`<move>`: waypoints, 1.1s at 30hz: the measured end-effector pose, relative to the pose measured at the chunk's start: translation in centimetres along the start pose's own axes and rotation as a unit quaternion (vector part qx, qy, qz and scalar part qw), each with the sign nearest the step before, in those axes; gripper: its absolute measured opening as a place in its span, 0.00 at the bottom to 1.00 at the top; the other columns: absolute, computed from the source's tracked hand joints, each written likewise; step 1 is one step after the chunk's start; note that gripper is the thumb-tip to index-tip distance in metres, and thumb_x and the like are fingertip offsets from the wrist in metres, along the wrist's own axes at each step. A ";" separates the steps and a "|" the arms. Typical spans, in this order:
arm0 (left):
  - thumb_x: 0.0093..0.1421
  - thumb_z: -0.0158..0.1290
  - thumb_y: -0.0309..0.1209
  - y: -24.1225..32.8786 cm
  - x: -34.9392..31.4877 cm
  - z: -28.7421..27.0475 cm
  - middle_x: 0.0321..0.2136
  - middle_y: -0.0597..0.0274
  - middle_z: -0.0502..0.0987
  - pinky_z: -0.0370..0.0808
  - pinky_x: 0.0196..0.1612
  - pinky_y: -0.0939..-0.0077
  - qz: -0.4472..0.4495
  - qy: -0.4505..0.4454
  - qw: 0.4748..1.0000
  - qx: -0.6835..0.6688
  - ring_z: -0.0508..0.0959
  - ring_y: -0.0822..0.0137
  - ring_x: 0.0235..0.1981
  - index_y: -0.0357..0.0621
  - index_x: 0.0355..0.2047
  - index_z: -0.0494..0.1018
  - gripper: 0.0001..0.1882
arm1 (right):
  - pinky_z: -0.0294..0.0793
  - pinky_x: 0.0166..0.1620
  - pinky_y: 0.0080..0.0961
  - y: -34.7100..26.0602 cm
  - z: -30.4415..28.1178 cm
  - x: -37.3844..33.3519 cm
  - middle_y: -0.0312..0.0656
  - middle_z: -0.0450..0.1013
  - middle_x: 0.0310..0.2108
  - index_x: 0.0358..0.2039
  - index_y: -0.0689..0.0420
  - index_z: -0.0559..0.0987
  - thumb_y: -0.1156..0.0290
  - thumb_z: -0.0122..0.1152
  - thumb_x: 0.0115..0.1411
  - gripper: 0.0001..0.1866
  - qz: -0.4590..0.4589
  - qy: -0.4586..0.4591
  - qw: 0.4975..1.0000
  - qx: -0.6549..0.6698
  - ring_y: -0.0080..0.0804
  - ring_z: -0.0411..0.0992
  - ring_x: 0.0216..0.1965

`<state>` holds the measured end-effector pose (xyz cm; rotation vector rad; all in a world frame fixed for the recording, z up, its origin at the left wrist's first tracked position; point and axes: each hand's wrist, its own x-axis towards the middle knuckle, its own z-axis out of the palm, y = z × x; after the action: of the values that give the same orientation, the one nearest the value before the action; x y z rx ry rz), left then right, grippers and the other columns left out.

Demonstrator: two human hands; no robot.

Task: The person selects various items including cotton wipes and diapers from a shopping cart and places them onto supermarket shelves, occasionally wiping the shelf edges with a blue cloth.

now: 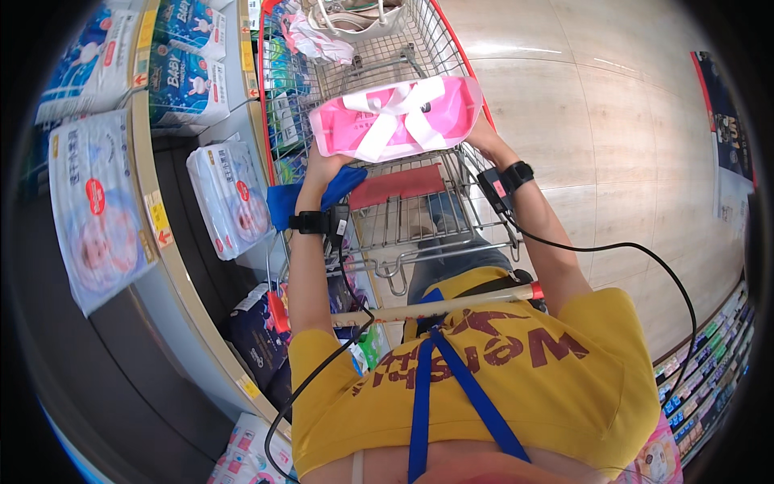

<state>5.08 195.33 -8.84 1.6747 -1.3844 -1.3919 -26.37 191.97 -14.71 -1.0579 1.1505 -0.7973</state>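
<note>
A pink gift package (445, 121) with a white ribbon bow is raised over the wire shopping cart (461, 42), held between both my hands. Its left end is in my left hand (324, 166), and my right hand (484, 139) grips the right end. Most fingers are hidden behind the package. Just below it, a red flap (395, 186) lies on the cart's child-seat part. Blue cloth (292, 206) hangs beside my left wrist. Both wrists carry black straps with small cabled boxes. The cart's handle bar (423, 310) crosses beneath my forearms, close to my body.
A cream handbag (359, 22) and a crumpled pink-and-white bundle (321, 39) lie at the cart's far end. Along the left, shelves hold diaper packs (230, 200), with blue packs (187, 81) farther off. Tiled floor (548, 113) stretches to the right, with another stocked shelf (709, 363) at lower right.
</note>
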 end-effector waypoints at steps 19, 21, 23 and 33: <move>0.62 0.51 0.45 -0.4 -0.2 -0.6 0.54 0.46 0.69 0.77 0.44 0.64 -0.195 -0.129 0.970 0.073 0.72 0.55 0.52 0.40 0.60 0.60 0.31 | 0.74 0.44 0.39 -5.1 -0.6 -1.4 0.53 0.76 0.40 0.39 0.58 0.80 0.55 0.61 0.47 0.23 0.174 -0.061 0.806 -0.562 0.49 0.75 0.42; 0.62 0.51 0.44 -0.9 -1.8 -2.4 0.53 0.44 0.70 0.72 0.50 0.66 -0.003 -0.100 0.984 0.151 0.72 0.55 0.53 0.40 0.59 0.61 0.30 | 0.74 0.44 0.41 -7.1 0.5 -2.3 0.53 0.76 0.39 0.41 0.59 0.79 0.55 0.60 0.50 0.23 0.136 -0.059 0.794 -0.590 0.48 0.75 0.42; 0.62 0.51 0.43 0.7 -4.5 -3.7 0.53 0.44 0.70 0.67 0.55 0.70 0.019 -0.041 0.993 0.113 0.71 0.56 0.54 0.39 0.59 0.62 0.29 | 0.74 0.43 0.42 -9.4 2.5 -2.7 0.55 0.76 0.38 0.43 0.61 0.77 0.56 0.59 0.53 0.23 0.066 -0.032 0.794 -0.603 0.49 0.75 0.41; 0.64 0.49 0.30 11.7 -34.3 -8.5 0.53 0.54 0.72 0.64 0.58 0.72 0.130 0.277 0.944 0.122 0.71 0.65 0.55 0.41 0.58 0.64 0.22 | 0.73 0.44 0.29 -17.6 26.1 -14.0 0.47 0.77 0.39 0.48 0.61 0.74 0.74 0.53 0.58 0.17 -0.275 -0.358 0.863 -0.225 0.37 0.76 0.41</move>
<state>11.16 221.92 16.45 1.7717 -1.4055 -0.5532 -4.12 205.30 7.99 -1.9272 0.3761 -0.4715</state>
